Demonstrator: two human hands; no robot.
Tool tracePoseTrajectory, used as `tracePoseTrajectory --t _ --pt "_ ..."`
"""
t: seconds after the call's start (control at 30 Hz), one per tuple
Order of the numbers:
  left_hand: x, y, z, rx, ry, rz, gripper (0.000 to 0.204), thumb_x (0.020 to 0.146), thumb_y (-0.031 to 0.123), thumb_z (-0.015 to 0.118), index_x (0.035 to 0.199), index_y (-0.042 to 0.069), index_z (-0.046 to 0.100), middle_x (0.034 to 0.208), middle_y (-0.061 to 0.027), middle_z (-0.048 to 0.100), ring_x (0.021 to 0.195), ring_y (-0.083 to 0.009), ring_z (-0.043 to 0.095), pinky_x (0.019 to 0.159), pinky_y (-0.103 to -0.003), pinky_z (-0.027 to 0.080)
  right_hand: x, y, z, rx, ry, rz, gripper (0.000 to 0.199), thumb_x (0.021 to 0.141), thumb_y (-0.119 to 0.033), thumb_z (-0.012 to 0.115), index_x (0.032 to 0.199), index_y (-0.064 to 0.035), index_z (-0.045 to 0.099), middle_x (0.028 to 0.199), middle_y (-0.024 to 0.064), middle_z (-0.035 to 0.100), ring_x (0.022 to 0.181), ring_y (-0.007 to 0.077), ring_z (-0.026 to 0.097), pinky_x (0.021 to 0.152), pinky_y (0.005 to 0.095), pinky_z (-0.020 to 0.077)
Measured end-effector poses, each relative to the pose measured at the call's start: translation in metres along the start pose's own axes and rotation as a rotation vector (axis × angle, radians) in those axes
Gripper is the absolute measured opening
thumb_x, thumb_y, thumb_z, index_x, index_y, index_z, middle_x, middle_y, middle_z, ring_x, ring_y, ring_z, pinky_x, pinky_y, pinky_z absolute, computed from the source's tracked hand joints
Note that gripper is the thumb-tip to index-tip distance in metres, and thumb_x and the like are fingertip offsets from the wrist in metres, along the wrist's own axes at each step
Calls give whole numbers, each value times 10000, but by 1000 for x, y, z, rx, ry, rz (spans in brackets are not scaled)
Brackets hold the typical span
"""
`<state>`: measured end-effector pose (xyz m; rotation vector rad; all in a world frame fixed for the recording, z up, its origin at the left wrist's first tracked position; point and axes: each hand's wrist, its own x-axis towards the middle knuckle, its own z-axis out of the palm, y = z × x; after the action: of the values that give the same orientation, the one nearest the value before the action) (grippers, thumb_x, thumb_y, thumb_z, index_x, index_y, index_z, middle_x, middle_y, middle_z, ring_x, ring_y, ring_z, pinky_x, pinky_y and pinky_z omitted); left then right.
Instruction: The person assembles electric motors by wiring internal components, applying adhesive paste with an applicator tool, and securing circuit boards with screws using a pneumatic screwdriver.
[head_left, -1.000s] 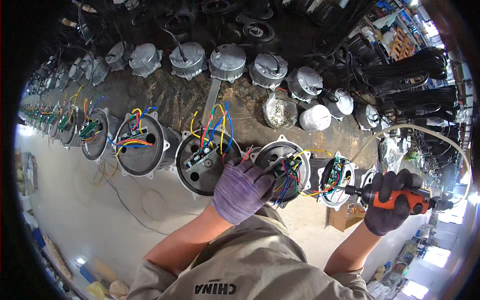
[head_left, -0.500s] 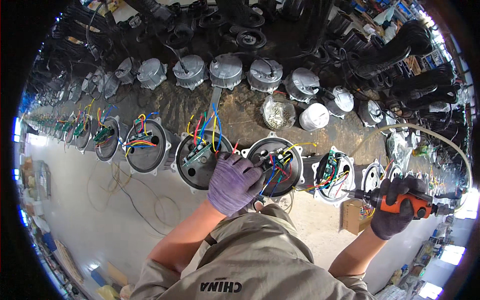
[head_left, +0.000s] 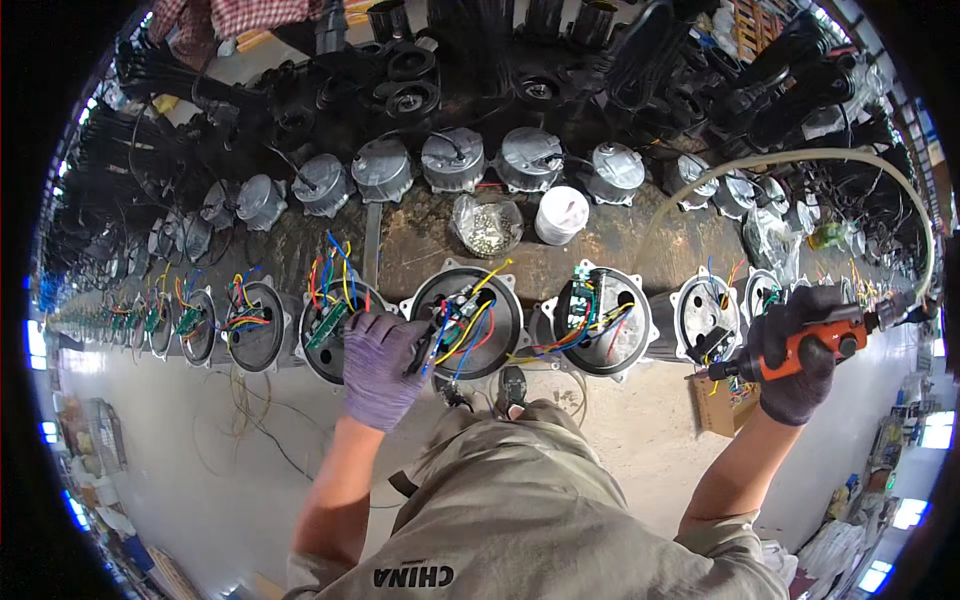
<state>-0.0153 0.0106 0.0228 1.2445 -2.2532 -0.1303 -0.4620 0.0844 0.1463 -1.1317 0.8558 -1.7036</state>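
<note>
My left hand [head_left: 383, 368], in a purple glove, is between two round grey metal housings. Its fingers curl beside the wired housing [head_left: 505, 300] in front of me; a dark shape shows at the fingertips, but I cannot make out what they hold. Near its knuckles, a green circuit board [head_left: 328, 325] with coloured wires sits in the left housing. In a dark glove, my right hand [head_left: 800, 375] grips an orange and black power screwdriver [head_left: 840, 335]. The bit points left, close below a housing [head_left: 690, 315] holding a black part [head_left: 712, 345]. Another housing [head_left: 625, 345] with wires lies between my hands.
Behind the housings stand a bag of small screws [head_left: 488, 228], a white tub [head_left: 562, 215] and a row of grey metal covers [head_left: 453, 160]. A pale hose [head_left: 800, 157] arches over the bench's right side. A cardboard box [head_left: 718, 408] is on the floor.
The view has shifted right along the bench, so the housings appear farther left. My left hand stays beside the same housing. The screwdriver has moved from one housing to the one on its right.
</note>
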Motion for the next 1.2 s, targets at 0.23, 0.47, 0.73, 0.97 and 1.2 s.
tracePoseTrajectory --t 0.23,0.47,0.73,0.97,1.2 --pt "-6 20 0 6 40 -54 350 747 139 784 1077 102 674 998 -126 642 985 -357 598 922 -487 462 5 -13 -43 -376 399 270 432 793 -69 662 1218 -2 623 916 122 669 635 199 624 557 309 508" --pt "-24 35 -10 -2 101 -171 303 822 97 748 1115 72 672 1130 -151 658 1110 -372 601 996 -483 460 30 -3 -104 -839 152 648 410 861 -35 750 1235 -35 582 849 5 627 693 109 608 593 281 505" --pt "-35 46 -9 -88 164 -199 255 890 87 715 1140 52 678 1156 -154 665 1134 -359 623 1024 -471 472 17 21 -161 -1571 -46 438 453 836 -101 740 1273 -62 628 1068 227 707 1004 416 689 871 439 548" --pt "-61 51 -17 -122 251 -257 193 924 136 702 1093 46 690 1147 -162 661 1104 -373 624 968 -475 504 38 -17 -173 -1781 -145 372 511 863 -153 751 1352 -141 602 1121 203 720 1049 430 686 882 461 552" --pt "-46 107 -22 -170 133 -97 258 905 166 712 1137 59 677 1146 -130 656 1069 -344 629 939 -456 518 115 -6 -166 -1986 -431 341 551 837 -104 708 1375 -181 618 1168 206 708 1089 427 672 912 481 551"
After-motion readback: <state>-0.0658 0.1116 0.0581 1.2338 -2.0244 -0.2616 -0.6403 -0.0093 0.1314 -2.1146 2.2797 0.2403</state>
